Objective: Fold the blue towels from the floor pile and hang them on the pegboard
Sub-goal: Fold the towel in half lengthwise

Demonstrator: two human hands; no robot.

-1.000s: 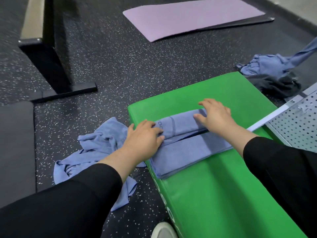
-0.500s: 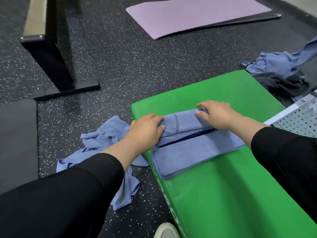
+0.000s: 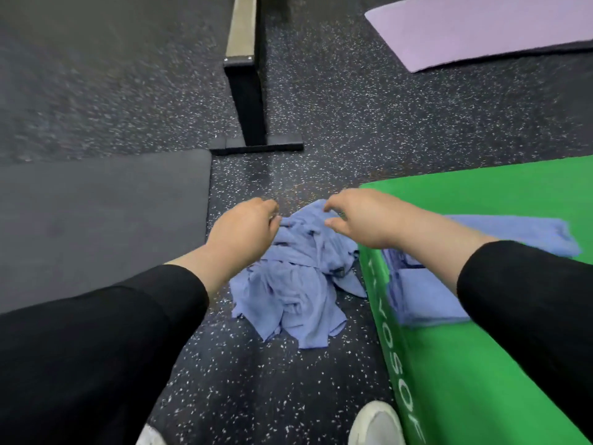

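A crumpled pile of blue towels (image 3: pixel 295 284) lies on the speckled floor beside the green pad (image 3: pixel 481 364). A folded blue towel (image 3: pixel 423 297) rests on the pad's near left part, partly hidden by my right forearm. My left hand (image 3: pixel 244 226) hovers at the pile's upper left edge with its fingers curled under and its fingertips hidden. My right hand (image 3: pixel 359 216) is over the pile's top, thumb and forefinger apart, holding nothing. The pegboard is out of view.
A black bench leg with its foot (image 3: pixel 250 101) stands on the floor beyond the pile. A dark grey mat (image 3: pixel 96 213) lies to the left and a purple mat (image 3: pixel 481 27) at the far right. My white shoe (image 3: pixel 375 425) is by the pad's side.
Both hands have left the folded towel on the green pad and moved left over the floor pile. The view has swung left, so the pegboard and the far towels are gone.
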